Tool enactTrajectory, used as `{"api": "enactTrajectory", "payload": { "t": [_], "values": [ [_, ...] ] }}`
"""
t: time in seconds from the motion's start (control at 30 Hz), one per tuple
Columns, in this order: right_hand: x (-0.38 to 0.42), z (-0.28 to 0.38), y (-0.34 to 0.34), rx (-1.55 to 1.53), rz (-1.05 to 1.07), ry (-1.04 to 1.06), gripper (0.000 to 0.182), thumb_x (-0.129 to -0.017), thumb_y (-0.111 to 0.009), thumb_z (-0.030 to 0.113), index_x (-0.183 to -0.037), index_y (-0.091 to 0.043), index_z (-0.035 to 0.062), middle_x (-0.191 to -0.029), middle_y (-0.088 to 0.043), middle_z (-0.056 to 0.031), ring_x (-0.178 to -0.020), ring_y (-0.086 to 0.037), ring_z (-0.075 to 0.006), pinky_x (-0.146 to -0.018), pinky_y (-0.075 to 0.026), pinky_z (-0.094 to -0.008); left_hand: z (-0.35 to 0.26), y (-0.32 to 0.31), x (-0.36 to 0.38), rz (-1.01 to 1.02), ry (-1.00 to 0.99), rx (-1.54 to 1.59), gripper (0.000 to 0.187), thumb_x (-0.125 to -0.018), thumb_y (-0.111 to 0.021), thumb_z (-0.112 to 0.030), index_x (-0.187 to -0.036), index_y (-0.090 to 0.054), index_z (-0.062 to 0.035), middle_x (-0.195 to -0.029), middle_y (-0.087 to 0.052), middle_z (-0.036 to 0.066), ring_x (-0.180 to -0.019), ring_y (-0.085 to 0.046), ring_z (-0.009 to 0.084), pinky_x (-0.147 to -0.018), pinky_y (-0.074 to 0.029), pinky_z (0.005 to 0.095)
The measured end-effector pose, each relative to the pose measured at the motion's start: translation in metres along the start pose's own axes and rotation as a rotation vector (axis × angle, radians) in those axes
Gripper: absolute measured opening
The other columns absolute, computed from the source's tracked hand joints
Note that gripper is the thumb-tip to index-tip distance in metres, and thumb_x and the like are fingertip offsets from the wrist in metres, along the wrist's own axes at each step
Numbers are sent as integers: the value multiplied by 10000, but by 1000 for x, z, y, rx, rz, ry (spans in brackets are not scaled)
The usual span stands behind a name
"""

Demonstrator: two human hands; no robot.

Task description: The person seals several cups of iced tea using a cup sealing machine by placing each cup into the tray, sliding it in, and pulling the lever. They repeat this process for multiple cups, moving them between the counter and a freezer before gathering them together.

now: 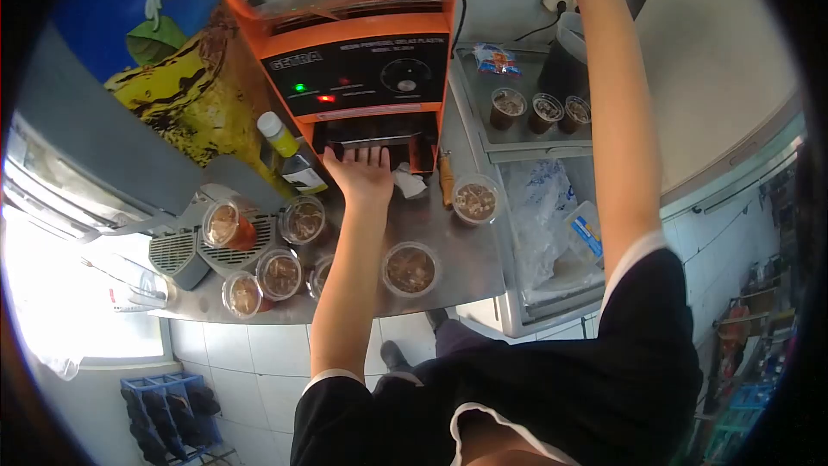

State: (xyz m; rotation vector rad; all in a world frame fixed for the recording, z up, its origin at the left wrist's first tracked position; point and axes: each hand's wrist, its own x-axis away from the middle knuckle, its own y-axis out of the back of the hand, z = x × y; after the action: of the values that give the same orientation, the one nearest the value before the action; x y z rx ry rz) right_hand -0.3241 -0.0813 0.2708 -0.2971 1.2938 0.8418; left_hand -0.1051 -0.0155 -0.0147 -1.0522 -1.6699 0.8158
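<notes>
My left hand (360, 174) is palm up at the lower opening of an orange and black cup sealing machine (354, 78). Its fingers are stretched out, with the tips at the dark bar inside the opening. Green and red lights glow on the machine's panel. A crumpled white tissue (410, 181) lies right of this hand, beside a wooden-handled tool (446, 179). Cups of iced brown drink (411, 269) stand on either side of my left forearm. My right forearm (623, 121) reaches up past the top edge, where the hand is cut off.
A bottle with a white cap (289, 151) stands left of the machine, near a drink dispenser's grated trays (237, 246). To the right, several filled cups (545, 112) and a dark pitcher (562, 60) sit on a glass-topped freezer (509, 142). Plastic bags (539, 224) lie below them.
</notes>
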Motion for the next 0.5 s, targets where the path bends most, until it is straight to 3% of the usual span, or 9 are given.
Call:
{"api": "enactTrajectory", "payload": {
  "t": [0.07,0.13,0.2,0.23,0.27,0.3,0.33,0.43,0.5],
  "values": [
    [66,27,34,-170,99,-177,223,-894,-517,203,-881,-654,28,-803,-635,-52,-642,-540,-108,-575,-426,-266,-5,14,7,28,48,-48,830,-835,-471,-585,-1399,-254,-15,-1462,-271,99,-1382,-229,240,-1138,-153,373],
    [118,51,37,-567,290,-308,192,-876,-547,189,-852,-652,30,-770,-631,-38,-647,-561,-71,-563,-427,-215,-11,31,17,69,111,-43,892,-822,-459,-625,-1425,-220,-12,-1475,-259,104,-1383,-232,251,-1133,-187,378],
    [162,71,32,-387,622,-469,184,-875,-586,187,-831,-659,24,-753,-630,-45,-622,-580,-89,-560,-457,-226,-18,38,48,11,153,-60,887,-827,-449,-626,-1419,-226,-5,-1469,-267,115,-1376,-247,265,-1134,-192,385],
    [185,72,18,-317,692,-388,209,-837,-637,228,-843,-668,21,-659,-638,-81,-586,-611,-159,-535,-458,-277,-23,39,59,-11,168,-68,884,-829,-443,-626,-1417,-230,-1,-1465,-271,121,-1372,-254,272,-1134,-194,388],
    [207,73,2,-235,718,-277,227,-816,-650,241,-840,-671,17,-731,-654,-129,-639,-635,-270,-583,-485,-343,-28,45,67,-43,208,-59,793,-847,-437,-597,-1319,-331,31,-1370,-351,129,-1309,-325,283,-1124,-236,408],
    [228,73,-15,-151,784,-244,247,-810,-677,204,-917,-661,-19,-843,-645,-164,-733,-656,-250,-664,-515,-324,-32,52,77,-45,226,-82,798,-848,-436,-597,-1322,-324,35,-1371,-348,132,-1305,-327,285,-1124,-235,412],
    [239,79,-29,-81,826,-231,344,-800,-678,244,-1062,-643,24,-1014,-627,-184,-895,-634,-305,-780,-510,-358,-35,56,89,-37,243,-104,803,-849,-435,-596,-1326,-318,40,-1372,-344,135,-1302,-329,287,-1125,-235,416],
    [267,81,-71,70,736,1,534,-782,-677,329,-1241,-554,84,-1201,-552,-183,-1084,-556,-336,-901,-467,-393,-42,73,108,-52,279,-106,781,-872,-408,-582,-1346,-306,31,-1402,-322,142,-1306,-325,290,-1126,-229,425],
    [267,84,-90,159,878,-48,652,-754,-672,420,-1309,-496,127,-1283,-495,-176,-1177,-486,-347,-946,-436,-430,-50,81,113,-68,311,-62,723,-895,-386,-557,-1345,-337,7,-1404,-336,142,-1302,-334,292,-1120,-239,429]
  ]
}}
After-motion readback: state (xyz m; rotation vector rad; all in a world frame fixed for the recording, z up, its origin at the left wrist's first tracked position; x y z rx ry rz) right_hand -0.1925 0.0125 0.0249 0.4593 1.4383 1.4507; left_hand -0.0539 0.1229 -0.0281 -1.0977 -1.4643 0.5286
